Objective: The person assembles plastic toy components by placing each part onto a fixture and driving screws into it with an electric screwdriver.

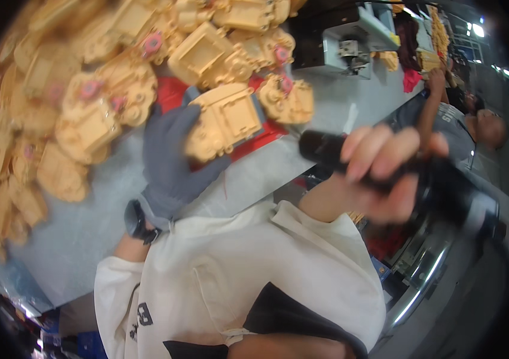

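My left hand (172, 155), in a grey glove with a black band at the wrist, holds a yellow plastic housing (221, 122) from its left side. The housing has a square recess on top and lies over a red mat (257, 143), with a dark grey block partly showing beneath it. My bare right hand (380, 170) is blurred and wraps round a black cylindrical tool (457, 194). That tool is raised off the bench's right edge, one end pointing left towards the housing. Another yellow housing (290, 102) with a pink round piece sits just right of the held one.
Many similar yellow housings (87, 113) are heaped across the left and far side of the grey bench (81, 239). A grey-and-black machine (350, 42) stands at the far right. Beyond it a person (463, 128) in a grey shirt reaches over the bench.
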Action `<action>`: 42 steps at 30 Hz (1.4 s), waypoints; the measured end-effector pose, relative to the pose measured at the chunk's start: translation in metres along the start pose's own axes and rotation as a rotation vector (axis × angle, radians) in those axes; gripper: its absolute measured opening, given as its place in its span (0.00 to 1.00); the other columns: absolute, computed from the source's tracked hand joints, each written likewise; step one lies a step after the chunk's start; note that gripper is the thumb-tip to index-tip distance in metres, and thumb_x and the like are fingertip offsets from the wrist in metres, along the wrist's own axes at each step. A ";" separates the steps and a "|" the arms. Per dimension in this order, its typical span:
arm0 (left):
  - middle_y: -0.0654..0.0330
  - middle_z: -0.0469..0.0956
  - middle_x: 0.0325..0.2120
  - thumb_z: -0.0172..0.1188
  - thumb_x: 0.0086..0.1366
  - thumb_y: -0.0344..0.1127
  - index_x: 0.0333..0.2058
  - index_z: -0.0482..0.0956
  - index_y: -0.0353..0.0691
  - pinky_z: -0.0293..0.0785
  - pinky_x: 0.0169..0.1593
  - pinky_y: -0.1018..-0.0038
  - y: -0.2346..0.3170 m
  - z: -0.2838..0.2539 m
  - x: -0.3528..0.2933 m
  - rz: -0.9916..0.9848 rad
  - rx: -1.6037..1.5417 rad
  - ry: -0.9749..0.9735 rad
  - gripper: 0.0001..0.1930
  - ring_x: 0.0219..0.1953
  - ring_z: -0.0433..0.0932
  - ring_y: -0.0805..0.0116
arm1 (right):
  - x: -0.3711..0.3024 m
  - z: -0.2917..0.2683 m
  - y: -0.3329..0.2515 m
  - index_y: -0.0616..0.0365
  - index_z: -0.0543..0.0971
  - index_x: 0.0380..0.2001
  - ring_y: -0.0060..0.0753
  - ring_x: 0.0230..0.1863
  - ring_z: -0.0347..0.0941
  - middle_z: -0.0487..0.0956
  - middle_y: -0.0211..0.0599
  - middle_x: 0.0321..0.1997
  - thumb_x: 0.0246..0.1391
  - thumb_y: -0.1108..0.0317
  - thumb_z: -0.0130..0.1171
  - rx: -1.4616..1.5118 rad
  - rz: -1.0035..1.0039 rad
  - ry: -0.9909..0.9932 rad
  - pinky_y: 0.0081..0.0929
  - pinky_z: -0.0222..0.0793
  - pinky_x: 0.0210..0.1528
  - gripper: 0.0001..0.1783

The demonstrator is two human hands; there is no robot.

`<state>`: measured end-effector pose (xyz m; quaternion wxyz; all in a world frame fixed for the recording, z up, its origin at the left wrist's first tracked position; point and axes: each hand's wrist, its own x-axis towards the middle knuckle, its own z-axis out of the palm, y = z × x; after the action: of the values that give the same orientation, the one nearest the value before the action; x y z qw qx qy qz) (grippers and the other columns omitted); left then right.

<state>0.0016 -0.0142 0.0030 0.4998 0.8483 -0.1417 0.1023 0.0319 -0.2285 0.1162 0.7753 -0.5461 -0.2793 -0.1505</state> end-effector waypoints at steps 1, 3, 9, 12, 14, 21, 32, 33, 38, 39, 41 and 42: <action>0.52 0.71 0.41 0.71 0.39 0.38 0.51 0.66 0.38 0.64 0.50 0.60 -0.001 -0.001 -0.004 -0.033 0.021 -0.004 0.38 0.42 0.70 0.53 | -0.007 0.014 0.002 0.51 0.52 0.58 0.36 0.22 0.70 0.72 0.40 0.29 0.51 0.67 0.61 0.049 0.009 -0.129 0.35 0.69 0.24 0.36; 0.49 0.69 0.45 0.73 0.37 0.35 0.53 0.63 0.37 0.67 0.49 0.62 -0.003 -0.002 -0.001 0.021 0.024 -0.049 0.42 0.46 0.70 0.51 | -0.005 0.038 0.001 0.55 0.53 0.60 0.31 0.18 0.67 0.67 0.35 0.26 0.54 0.62 0.57 -0.064 0.037 -0.339 0.29 0.67 0.23 0.35; 0.50 0.71 0.44 0.70 0.37 0.33 0.53 0.64 0.38 0.66 0.49 0.61 -0.005 -0.001 -0.001 0.023 0.004 -0.026 0.40 0.45 0.70 0.51 | -0.010 0.056 0.016 0.55 0.54 0.60 0.32 0.18 0.67 0.67 0.35 0.25 0.54 0.62 0.57 0.026 0.043 -0.267 0.31 0.66 0.23 0.34; 0.57 0.69 0.43 0.70 0.39 0.40 0.53 0.65 0.45 0.60 0.56 0.57 -0.009 0.005 -0.004 0.044 -0.003 0.014 0.38 0.45 0.69 0.57 | -0.012 0.057 0.021 0.55 0.54 0.59 0.32 0.17 0.66 0.67 0.35 0.24 0.53 0.63 0.57 -0.036 0.068 -0.311 0.32 0.65 0.22 0.34; 0.58 0.69 0.44 0.70 0.40 0.40 0.53 0.65 0.46 0.59 0.56 0.56 -0.009 0.005 -0.005 0.045 -0.017 0.018 0.39 0.45 0.69 0.58 | -0.019 0.063 0.031 0.54 0.55 0.59 0.31 0.17 0.66 0.68 0.36 0.24 0.52 0.64 0.56 -0.052 0.050 -0.191 0.32 0.65 0.22 0.33; 0.58 0.68 0.44 0.70 0.39 0.40 0.55 0.63 0.46 0.59 0.56 0.55 -0.011 0.002 -0.008 0.036 -0.011 0.016 0.41 0.46 0.69 0.59 | -0.017 0.077 0.031 0.52 0.58 0.54 0.32 0.14 0.65 0.68 0.34 0.22 0.51 0.64 0.58 -0.146 0.128 -0.150 0.33 0.64 0.19 0.29; 0.58 0.68 0.43 0.69 0.38 0.39 0.54 0.64 0.45 0.60 0.54 0.56 -0.009 0.001 -0.003 0.024 -0.043 0.009 0.40 0.46 0.68 0.58 | -0.006 0.072 0.030 0.50 0.57 0.54 0.33 0.18 0.66 0.69 0.35 0.25 0.54 0.67 0.57 -0.149 0.201 -0.336 0.33 0.66 0.23 0.27; 0.58 0.68 0.43 0.69 0.38 0.39 0.54 0.64 0.45 0.60 0.54 0.56 -0.007 0.000 -0.001 0.040 -0.052 0.007 0.40 0.46 0.68 0.58 | -0.008 0.072 0.028 0.50 0.57 0.54 0.33 0.18 0.66 0.69 0.35 0.25 0.54 0.67 0.57 -0.164 0.191 -0.333 0.33 0.66 0.23 0.27; 0.52 0.70 0.44 0.66 0.43 0.38 0.52 0.66 0.38 0.62 0.53 0.59 -0.013 -0.010 -0.003 0.060 -0.011 -0.004 0.35 0.47 0.69 0.52 | -0.008 0.059 0.039 0.52 0.56 0.54 0.34 0.23 0.69 0.72 0.39 0.28 0.52 0.73 0.59 -0.145 0.116 -0.268 0.35 0.68 0.26 0.30; 0.51 0.71 0.44 0.66 0.44 0.38 0.51 0.66 0.36 0.62 0.53 0.59 -0.011 -0.010 -0.004 0.068 -0.016 -0.006 0.34 0.46 0.69 0.50 | -0.004 0.046 0.032 0.52 0.55 0.55 0.35 0.23 0.70 0.72 0.39 0.28 0.51 0.73 0.59 -0.079 0.210 -0.323 0.35 0.68 0.26 0.31; 0.50 0.71 0.44 0.66 0.45 0.38 0.51 0.66 0.36 0.62 0.53 0.59 -0.005 -0.011 -0.006 0.090 -0.039 -0.035 0.33 0.46 0.70 0.50 | -0.014 0.034 0.030 0.55 0.57 0.55 0.35 0.22 0.71 0.72 0.39 0.29 0.52 0.73 0.58 0.107 0.129 -0.098 0.36 0.69 0.26 0.30; 0.49 0.71 0.45 0.66 0.47 0.39 0.51 0.66 0.35 0.63 0.53 0.59 -0.004 -0.008 -0.005 0.029 -0.036 -0.037 0.32 0.46 0.70 0.49 | -0.008 0.024 0.017 0.57 0.59 0.54 0.34 0.19 0.70 0.72 0.36 0.27 0.53 0.71 0.53 -0.009 0.029 0.015 0.35 0.69 0.25 0.25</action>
<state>-0.0021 -0.0046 0.0016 0.5109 0.8387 -0.1648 0.0912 0.0279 -0.2009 0.1042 0.7769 -0.5527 -0.2648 -0.1444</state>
